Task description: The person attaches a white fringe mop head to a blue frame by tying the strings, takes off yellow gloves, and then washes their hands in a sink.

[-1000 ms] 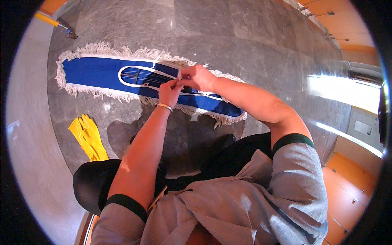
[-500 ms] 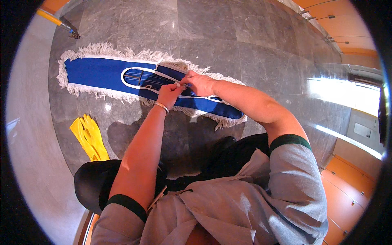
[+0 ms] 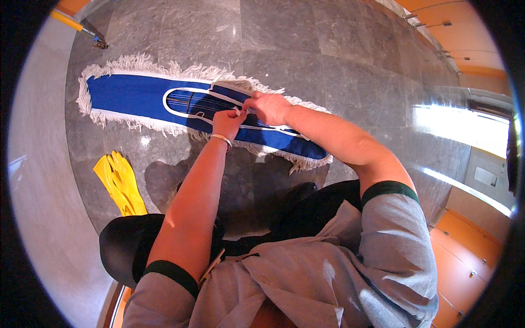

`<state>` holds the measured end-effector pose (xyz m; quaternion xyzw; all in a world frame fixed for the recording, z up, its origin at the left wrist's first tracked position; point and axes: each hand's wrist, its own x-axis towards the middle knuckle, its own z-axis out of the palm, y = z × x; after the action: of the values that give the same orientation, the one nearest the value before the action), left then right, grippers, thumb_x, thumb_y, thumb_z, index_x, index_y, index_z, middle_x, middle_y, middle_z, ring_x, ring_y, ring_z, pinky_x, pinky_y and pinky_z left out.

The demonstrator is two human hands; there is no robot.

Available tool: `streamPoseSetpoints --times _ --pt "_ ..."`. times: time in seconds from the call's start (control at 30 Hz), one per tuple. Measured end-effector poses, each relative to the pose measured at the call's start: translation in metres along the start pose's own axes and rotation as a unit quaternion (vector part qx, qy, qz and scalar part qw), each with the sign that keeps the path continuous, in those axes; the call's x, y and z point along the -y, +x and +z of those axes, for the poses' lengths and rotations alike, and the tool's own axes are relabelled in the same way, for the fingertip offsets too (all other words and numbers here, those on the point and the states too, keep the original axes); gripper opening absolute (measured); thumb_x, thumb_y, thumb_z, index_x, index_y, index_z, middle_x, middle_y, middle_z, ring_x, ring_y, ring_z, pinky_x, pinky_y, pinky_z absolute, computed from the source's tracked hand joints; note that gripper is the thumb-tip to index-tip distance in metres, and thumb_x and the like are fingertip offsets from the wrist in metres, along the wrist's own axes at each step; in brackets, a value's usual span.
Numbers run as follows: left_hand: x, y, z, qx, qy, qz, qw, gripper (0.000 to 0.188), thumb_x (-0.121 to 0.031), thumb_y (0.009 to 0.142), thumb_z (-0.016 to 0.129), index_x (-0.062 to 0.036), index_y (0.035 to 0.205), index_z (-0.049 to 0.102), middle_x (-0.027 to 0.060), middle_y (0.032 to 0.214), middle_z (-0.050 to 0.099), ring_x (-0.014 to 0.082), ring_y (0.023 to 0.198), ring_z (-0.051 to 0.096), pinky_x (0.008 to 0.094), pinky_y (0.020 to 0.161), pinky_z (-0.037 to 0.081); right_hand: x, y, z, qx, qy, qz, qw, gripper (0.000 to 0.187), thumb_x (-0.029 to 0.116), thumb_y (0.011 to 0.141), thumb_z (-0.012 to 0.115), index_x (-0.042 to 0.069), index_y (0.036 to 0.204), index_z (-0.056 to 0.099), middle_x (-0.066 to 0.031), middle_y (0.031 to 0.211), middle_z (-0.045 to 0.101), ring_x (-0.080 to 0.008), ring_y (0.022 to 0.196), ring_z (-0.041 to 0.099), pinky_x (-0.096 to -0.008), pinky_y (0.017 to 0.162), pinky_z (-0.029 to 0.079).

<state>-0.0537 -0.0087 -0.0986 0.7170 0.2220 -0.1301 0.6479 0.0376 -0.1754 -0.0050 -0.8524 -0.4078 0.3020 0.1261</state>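
A long blue dust mop head [image 3: 131, 95] with shaggy off-white fringe lies on the grey tiled floor before me. White binding edges the oval opening in its middle, where dark frame parts show. Over the right part of that opening, both hands meet. My left hand [image 3: 226, 123], with a pale band at the wrist, pinches a white tie string of the mop head. Right beside it, my right hand [image 3: 271, 108] has bent fingers closed on the same string area. The string's ends are partly hidden by my fingers.
A pair of yellow rubber gloves [image 3: 120, 183] lies on the floor at left, by my knee. A yellow pole [image 3: 66, 21] with a metal end leans in at the far left. Orange cabinet doors [image 3: 467, 265] stand along the right, and a pale wall [image 3: 41, 164] runs on the left.
My left hand and wrist have shifted slightly right, closer to my right hand, and the wrist has turned a little. The mop head stays almost where it was.
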Motion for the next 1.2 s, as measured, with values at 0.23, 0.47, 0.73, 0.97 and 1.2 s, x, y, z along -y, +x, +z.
streamPoseSetpoints --times 0.23,0.47,0.73,0.97,1.2 --pt "-0.029 -0.016 0.011 -0.114 0.207 0.026 0.971 0.014 -0.016 0.074 0.073 -0.0068 0.084 0.068 0.0121 0.082 0.067 0.0280 0.073 0.065 0.0382 0.064 0.050 0.012 0.001 -0.007 0.030 0.039 0.032 0.998 0.048 0.005 0.078 0.056 0.023 0.122 0.057 -0.0135 0.113 0.055 -0.0351 0.103 0.059 -0.0421 0.082 0.051" --pt "-0.063 -0.036 0.010 -0.174 0.369 0.137 0.903 0.020 -0.013 0.075 0.067 -0.0126 0.091 0.055 0.0068 0.096 0.053 0.0314 0.079 0.061 0.0427 0.063 0.051 0.008 0.012 0.008 0.009 0.132 0.029 0.991 0.043 0.009 0.087 0.052 0.021 0.128 0.056 -0.0194 0.112 0.054 -0.0352 0.107 0.054 -0.0377 0.093 0.046" --pt "-0.054 -0.036 0.009 -0.167 0.308 0.264 0.899 0.018 -0.010 0.076 0.066 -0.0124 0.092 0.058 0.0074 0.088 0.054 0.0310 0.075 0.060 0.0406 0.061 0.051 0.011 0.013 0.005 -0.037 0.146 0.025 0.988 0.031 0.013 0.089 0.055 0.017 0.119 0.061 -0.0178 0.118 0.050 -0.0344 0.109 0.053 -0.0372 0.094 0.045" --pt "-0.039 -0.030 0.004 -0.151 0.295 0.268 0.905 0.011 -0.016 0.083 0.065 -0.0117 0.089 0.057 0.0086 0.086 0.054 0.0309 0.073 0.060 0.0401 0.059 0.051 0.002 0.015 -0.006 -0.020 0.137 0.006 0.990 0.021 0.016 0.088 0.059 0.013 0.108 0.065 -0.0137 0.123 0.049 -0.0330 0.114 0.052 -0.0382 0.096 0.045" --pt "-0.047 -0.034 0.008 -0.159 0.336 0.290 0.882 0.012 -0.017 0.082 0.066 -0.0131 0.086 0.056 0.0064 0.085 0.053 0.0307 0.070 0.060 0.0407 0.056 0.052 -0.005 0.016 0.005 -0.064 0.142 -0.075 0.985 0.021 0.016 0.088 0.060 0.010 0.107 0.064 -0.0130 0.126 0.048 -0.0321 0.117 0.051 -0.0375 0.098 0.044"
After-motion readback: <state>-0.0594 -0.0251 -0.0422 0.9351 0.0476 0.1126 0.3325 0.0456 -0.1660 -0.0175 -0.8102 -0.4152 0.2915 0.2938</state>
